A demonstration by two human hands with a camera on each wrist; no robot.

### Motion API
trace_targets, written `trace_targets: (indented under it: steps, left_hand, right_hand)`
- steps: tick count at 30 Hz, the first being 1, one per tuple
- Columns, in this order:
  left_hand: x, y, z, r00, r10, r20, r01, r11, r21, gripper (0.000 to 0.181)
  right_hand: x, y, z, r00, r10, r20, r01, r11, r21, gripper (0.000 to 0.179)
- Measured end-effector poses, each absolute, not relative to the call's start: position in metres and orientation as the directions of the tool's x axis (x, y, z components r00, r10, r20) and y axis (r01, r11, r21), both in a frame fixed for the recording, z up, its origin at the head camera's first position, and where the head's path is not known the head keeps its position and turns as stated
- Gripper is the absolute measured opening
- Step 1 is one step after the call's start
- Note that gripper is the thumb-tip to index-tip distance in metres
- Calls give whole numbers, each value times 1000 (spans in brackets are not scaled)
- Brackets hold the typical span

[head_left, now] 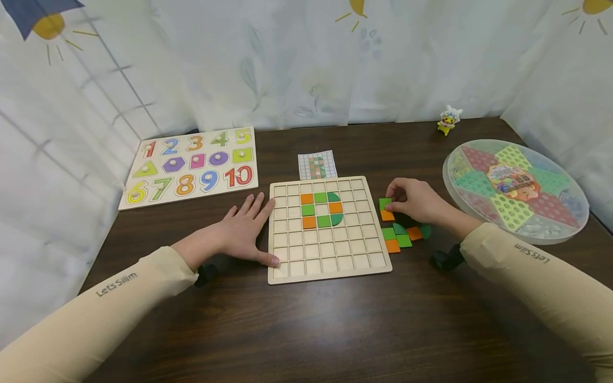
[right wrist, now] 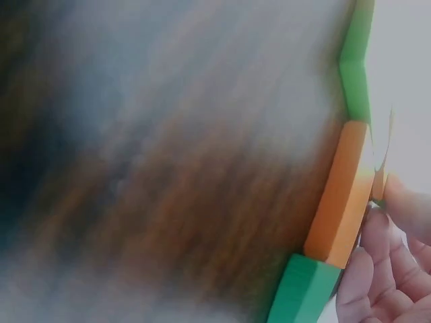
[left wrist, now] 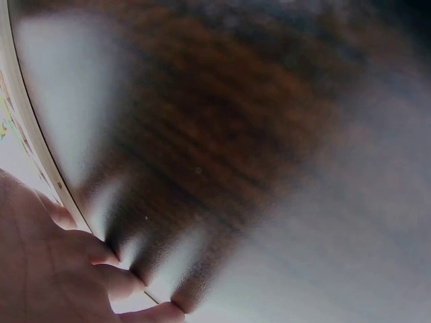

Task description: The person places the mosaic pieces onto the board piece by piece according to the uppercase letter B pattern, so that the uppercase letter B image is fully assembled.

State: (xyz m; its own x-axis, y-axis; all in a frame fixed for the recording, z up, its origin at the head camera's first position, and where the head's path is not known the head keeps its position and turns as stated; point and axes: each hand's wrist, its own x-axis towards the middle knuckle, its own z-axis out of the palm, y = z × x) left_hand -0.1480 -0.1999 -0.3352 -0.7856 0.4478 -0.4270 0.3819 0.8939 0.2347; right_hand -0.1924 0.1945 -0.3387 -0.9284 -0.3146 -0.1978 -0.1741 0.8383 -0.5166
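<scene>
A wooden grid board [head_left: 330, 268] lies on the table with orange squares, green squares and dark green quarter-round tiles [head_left: 337, 219] set in its upper middle. My left hand [head_left: 241, 231] spreads flat along the board's left side, its thumb over the lower left corner. Past the board's right edge, my right hand [head_left: 414, 199] pinches a green square tile [head_left: 383, 203] between thumb and curled forefinger. An orange square tile [head_left: 387, 216] adjoins it. Closer to me lie several loose tiles [head_left: 404, 241]. In the right wrist view, the fingers are beside an orange tile [right wrist: 340, 195].
A printed pattern card [head_left: 317, 166] lies behind the board. At the back left is a number puzzle board [head_left: 191, 165]. A round, lidded Chinese checkers set [head_left: 517, 186] sits on the right, and a small yellow-and-white figurine [head_left: 448, 121] stands near the back curtain.
</scene>
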Motion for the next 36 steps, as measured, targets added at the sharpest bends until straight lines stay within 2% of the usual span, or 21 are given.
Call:
trace_targets:
  steps: [8,15,24,36]
  left_hand:
    - [-148,-200,-335,-786,449,-426,384,893,233,133]
    - [-148,-200,-335,-784,442,-436,377,897,231,133]
    - [-149,-200,-337,-785,436,-440,375,900,223,135]
    - [-150,-200,-336,-784,433,-445,370,902,225,136]
  right_hand:
    - [-192,196,-337,-946,-268,-184,-117,809,-576,18]
    - [-191,187,-331,-950,-247,-190,-43,708,-705,22]
    - [-183,146,-335,-914,-356,-195,-76,622,-779,15]
    - [-176,92,-333,-842,-493,-219,-155,610,-777,8]
